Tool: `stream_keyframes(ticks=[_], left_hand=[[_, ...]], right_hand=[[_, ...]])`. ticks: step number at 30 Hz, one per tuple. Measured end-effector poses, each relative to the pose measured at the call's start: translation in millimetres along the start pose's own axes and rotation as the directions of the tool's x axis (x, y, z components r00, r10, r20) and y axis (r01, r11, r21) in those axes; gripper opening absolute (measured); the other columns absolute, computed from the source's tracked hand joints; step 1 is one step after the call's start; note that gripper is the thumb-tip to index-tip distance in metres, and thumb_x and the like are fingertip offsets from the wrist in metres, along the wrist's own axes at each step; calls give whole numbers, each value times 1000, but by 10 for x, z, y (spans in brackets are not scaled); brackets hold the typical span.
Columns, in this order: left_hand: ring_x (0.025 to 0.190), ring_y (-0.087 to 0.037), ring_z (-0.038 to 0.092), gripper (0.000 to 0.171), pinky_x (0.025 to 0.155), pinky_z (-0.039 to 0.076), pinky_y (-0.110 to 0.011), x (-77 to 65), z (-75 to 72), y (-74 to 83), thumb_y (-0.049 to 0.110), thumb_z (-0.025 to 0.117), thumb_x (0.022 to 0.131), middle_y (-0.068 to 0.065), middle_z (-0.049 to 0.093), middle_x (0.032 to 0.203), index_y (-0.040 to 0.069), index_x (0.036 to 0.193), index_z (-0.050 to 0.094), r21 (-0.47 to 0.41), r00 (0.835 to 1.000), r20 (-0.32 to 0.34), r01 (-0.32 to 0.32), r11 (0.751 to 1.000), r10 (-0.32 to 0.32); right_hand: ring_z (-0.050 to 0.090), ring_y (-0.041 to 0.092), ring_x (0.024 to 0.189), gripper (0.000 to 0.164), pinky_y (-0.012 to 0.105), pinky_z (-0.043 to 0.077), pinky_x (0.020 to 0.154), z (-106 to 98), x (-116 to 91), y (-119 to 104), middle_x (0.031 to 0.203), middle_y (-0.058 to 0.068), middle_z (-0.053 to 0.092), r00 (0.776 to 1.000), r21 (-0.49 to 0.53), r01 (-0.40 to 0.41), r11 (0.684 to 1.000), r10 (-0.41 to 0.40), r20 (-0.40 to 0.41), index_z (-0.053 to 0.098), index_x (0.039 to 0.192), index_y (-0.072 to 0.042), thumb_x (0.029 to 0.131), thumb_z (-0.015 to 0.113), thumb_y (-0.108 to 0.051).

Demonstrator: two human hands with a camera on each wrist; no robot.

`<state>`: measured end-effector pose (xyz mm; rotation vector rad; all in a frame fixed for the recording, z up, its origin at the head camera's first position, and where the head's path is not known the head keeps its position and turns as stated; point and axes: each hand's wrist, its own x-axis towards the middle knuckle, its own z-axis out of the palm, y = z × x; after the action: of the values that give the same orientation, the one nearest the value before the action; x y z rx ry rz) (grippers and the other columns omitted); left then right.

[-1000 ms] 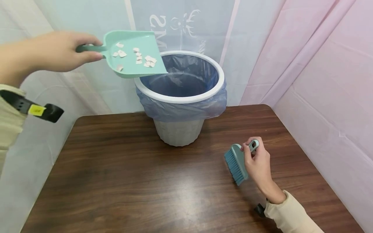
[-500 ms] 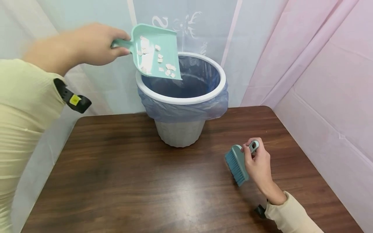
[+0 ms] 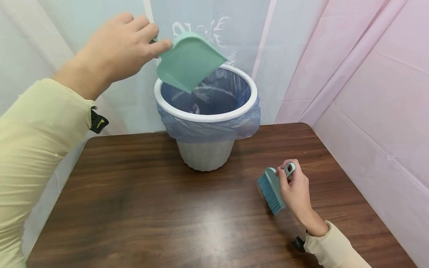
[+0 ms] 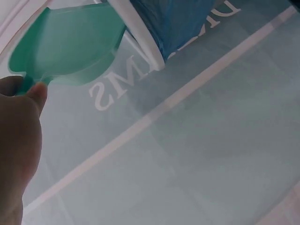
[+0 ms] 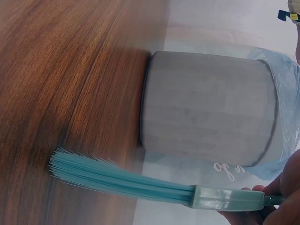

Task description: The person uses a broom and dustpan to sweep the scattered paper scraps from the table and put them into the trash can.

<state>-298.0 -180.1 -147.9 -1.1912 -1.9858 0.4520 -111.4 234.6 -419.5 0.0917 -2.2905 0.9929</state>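
My left hand (image 3: 122, 46) grips the handle of a mint-green dustpan (image 3: 191, 61), held tipped over the left side of a trash can (image 3: 206, 152). The pan's underside faces the head camera, so its scooping face is hidden there. In the left wrist view the dustpan (image 4: 70, 42) reaches close to the can's white rim (image 4: 136, 30). White bits (image 3: 195, 108) show inside the can's blue liner bag (image 3: 214, 128). At the right, my right hand (image 3: 296, 190) holds a small hand brush (image 3: 273, 190) by its handle, its teal bristles (image 5: 112, 178) pointing down at the table.
The can stands at the back of a dark wood-grain table (image 3: 151, 212). Printed pale curtains (image 3: 301, 56) hang behind and beside it. A black wrist strap (image 3: 98, 122) sits at the left cuff.
My left hand has moved right and turned over, tipping the dustpan that carried white paper-like scraps; its underside now shows. White bits appear inside the can. The right hand and brush stay nearly still.
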Motion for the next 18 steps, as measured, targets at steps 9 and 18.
stream_keyframes(ticks=[9, 18], left_hand=[[88, -43, 54, 33, 71, 48, -52, 31, -11, 2, -3, 66, 94, -28, 56, 98, 3, 127, 61, -60, 997, -16, 69, 996, -70], [78, -44, 46, 32, 66, 45, -54, -45, -107, 18, 1, 68, 95, -28, 49, 88, -4, 126, 60, -188, 985, 11, 172, 967, -173]], right_hand=[[61, 2, 69, 11, 12, 41, 51, -17, 22, -6, 80, 8, 68, 1000, 2, 21, 1000, -21, -11, 53, 99, 1, 96, 59, 10], [63, 4, 70, 12, 14, 40, 49, -39, 14, -7, 81, 8, 68, 1000, -6, 11, 1000, -11, -3, 53, 99, -1, 96, 58, 10]])
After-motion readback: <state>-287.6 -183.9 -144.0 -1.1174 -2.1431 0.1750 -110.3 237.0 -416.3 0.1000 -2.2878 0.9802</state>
